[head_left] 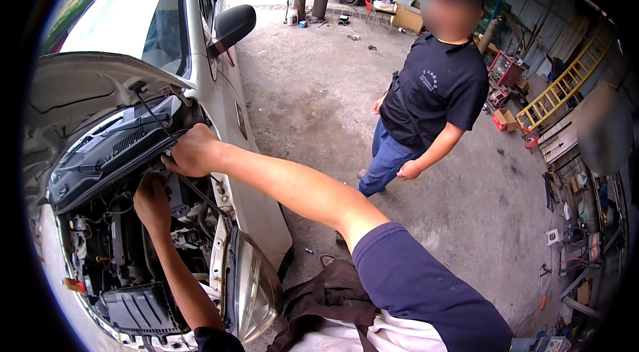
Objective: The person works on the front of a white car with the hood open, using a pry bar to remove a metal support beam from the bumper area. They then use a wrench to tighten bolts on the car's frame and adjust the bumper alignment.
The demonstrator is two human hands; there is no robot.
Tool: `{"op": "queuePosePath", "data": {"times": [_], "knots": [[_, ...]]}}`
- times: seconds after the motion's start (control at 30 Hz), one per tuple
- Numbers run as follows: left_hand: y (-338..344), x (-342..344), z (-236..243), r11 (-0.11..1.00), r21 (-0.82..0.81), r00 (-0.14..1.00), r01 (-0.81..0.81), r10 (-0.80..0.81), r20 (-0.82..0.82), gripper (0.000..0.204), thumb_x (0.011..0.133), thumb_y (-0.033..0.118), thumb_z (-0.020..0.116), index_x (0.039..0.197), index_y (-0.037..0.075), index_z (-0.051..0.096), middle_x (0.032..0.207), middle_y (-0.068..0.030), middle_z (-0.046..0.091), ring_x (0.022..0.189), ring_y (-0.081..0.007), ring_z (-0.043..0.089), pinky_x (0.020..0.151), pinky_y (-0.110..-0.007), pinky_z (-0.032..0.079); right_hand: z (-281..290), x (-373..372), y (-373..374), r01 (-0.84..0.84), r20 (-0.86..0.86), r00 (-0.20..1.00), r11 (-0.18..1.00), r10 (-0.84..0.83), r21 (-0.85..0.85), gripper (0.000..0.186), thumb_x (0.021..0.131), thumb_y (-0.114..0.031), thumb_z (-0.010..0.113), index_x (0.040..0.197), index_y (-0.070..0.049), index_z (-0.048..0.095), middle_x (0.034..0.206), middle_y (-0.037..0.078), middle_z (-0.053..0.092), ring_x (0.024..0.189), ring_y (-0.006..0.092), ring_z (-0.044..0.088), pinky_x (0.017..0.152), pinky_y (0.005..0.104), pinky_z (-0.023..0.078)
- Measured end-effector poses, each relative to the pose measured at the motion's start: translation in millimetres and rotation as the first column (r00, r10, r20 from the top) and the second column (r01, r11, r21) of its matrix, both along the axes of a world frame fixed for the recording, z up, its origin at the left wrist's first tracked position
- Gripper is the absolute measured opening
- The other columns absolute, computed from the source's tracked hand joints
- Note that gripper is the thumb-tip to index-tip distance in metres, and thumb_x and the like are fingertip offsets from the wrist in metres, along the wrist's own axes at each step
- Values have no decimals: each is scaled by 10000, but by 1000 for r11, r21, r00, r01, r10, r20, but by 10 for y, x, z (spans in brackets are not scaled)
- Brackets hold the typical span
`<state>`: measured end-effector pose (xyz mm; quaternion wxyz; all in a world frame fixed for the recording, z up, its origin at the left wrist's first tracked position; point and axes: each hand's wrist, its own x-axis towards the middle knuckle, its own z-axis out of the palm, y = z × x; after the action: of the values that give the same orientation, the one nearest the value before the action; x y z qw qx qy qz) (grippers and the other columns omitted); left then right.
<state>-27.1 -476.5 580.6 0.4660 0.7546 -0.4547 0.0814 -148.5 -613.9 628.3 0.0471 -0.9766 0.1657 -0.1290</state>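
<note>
Both my arms reach into the engine bay of a white car whose hood [86, 85] is raised. My right hand [194, 151] is closed by the rear corner of the bay, at the edge of the black cowl panel [113, 152]; what its fingers grip is hidden. Lower and to the left, my left hand [153, 204] has its fingers curled in below the cowl edge, and I cannot make out what they hold. A thin hood prop rod [154, 112] runs up beside my right hand. Below my left forearm lies a black ribbed cover [140, 309].
The headlight [256, 289] and fender border the bay on the right; the side mirror [234, 27] juts out beyond. A person in a dark shirt [439, 85] stands on the concrete floor [319, 99] nearby. A yellow ladder [566, 82], a red machine [506, 69] and scattered tools line the right wall.
</note>
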Motion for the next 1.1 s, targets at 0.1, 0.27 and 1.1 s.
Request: {"op": "queuePosePath", "data": {"times": [0.1,0.27,1.1], "knots": [[-40,26,-6,1000,2,1000,10,-10,3,257,904,159,439,784,9,610,601,-103,592,527,-240,608,544,-371,442,-9,16,-43,1,-12,1000,1000,-1,5,576,960,-477,329,802,-109,744,851,102,718,858,280,693,768,418,514],[-24,-5,9,999,-5,999,32,-32,4,265,911,162,437,776,12,608,591,-95,587,510,-219,596,528,-364,428,-168,74,-85,-23,145,989,995,36,-95,616,973,-465,336,620,-110,695,666,108,672,686,305,676,618,432,503],[-135,69,-32,999,42,998,-23,21,57,266,893,199,451,810,52,657,620,-115,626,597,-298,642,583,-400,467,5,39,-107,28,-67,997,999,-29,-16,602,971,-498,305,824,-116,746,876,95,720,887,273,693,799,423,513]]}}
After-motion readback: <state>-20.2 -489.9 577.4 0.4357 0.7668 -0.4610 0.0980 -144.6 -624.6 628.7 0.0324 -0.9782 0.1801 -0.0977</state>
